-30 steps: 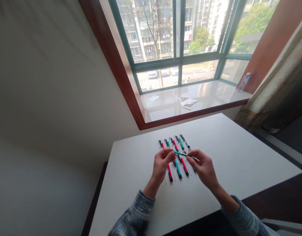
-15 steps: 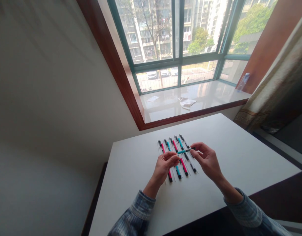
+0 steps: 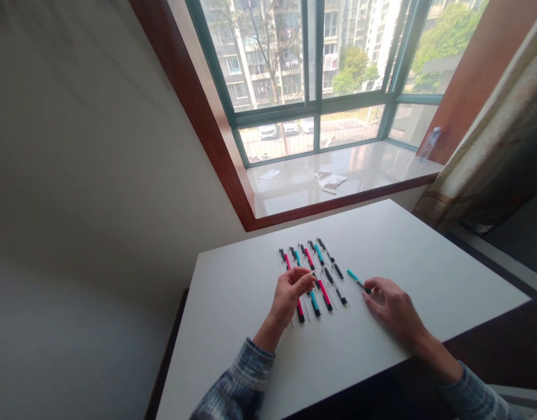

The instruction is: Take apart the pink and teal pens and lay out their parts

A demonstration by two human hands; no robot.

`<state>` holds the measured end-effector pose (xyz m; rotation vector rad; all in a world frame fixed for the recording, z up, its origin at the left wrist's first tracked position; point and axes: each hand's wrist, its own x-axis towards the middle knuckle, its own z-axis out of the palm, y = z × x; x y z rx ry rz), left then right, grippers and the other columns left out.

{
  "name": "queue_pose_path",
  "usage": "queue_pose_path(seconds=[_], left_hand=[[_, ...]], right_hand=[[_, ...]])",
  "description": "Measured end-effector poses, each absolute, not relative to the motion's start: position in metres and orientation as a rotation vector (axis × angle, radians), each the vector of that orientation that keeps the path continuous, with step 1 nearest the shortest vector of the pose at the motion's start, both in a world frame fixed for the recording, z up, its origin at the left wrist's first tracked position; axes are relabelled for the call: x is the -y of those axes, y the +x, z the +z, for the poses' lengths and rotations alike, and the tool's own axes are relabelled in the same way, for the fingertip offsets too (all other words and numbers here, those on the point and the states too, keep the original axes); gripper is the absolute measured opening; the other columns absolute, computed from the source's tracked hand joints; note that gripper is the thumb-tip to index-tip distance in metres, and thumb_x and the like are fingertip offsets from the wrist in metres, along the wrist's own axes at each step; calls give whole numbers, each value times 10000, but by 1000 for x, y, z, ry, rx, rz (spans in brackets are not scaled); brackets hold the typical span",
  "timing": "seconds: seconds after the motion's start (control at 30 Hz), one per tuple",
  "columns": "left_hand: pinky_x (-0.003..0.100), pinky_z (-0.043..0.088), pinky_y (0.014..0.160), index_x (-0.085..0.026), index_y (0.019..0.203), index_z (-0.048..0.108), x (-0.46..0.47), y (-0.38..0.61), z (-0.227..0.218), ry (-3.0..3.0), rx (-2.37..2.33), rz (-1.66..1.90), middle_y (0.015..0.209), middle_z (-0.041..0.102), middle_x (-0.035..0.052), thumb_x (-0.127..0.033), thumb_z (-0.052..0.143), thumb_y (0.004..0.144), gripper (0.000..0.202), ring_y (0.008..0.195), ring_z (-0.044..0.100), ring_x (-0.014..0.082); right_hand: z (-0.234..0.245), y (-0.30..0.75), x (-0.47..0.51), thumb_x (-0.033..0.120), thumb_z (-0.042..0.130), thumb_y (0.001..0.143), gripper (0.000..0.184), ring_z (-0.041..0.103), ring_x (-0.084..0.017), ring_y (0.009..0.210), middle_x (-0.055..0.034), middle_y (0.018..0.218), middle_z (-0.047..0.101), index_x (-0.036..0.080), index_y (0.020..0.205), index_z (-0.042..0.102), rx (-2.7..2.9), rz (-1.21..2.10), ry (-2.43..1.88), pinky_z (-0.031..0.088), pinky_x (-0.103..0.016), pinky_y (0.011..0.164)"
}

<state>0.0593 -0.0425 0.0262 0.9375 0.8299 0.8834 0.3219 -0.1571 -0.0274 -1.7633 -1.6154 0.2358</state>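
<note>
Head view: right hand (image 3: 393,309) sits right of the rows of pink and teal pens (image 3: 319,254), thumb and fingers closed on the black end of a teal-and-black pen (image 3: 358,281). Pen lies angled, teal end pointing away from the hand, just beside the rows, not touching them. Can't tell if it's lifted off the white table (image 3: 251,344). Left hand (image 3: 290,297) is over the rows, fingers curled together above a pink-and-black pen (image 3: 299,309); can't tell if it holds anything. Rows lie near parallel with tight spacing. End grip looks right: it keeps the fingers clear of neighbouring pens, so the layout isn't knocked.
</note>
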Motion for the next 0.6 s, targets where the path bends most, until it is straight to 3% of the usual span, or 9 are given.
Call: queue_pose_path(seconds=[0.13, 0.6], left_hand=[[245, 543, 702, -137, 897, 731, 43, 61, 27, 952, -826, 894, 814, 748, 45, -359, 904, 729, 328, 719, 672, 133], [247, 540, 707, -132, 896, 738, 42, 60, 29, 971, -837, 885, 811, 746, 45, -363, 905, 722, 334, 716, 673, 134]], right_hand=[[-23, 320, 158, 392, 609, 973, 177, 681, -258, 881, -76, 1019, 728, 249, 1047, 682, 1723, 327, -1704, 559, -396, 812], [-24, 304, 148, 343, 560, 1010, 197, 680, -258, 913, -69, 1026, 722, 258, 1118, 702, 1721, 374, -1667, 553, -407, 850]])
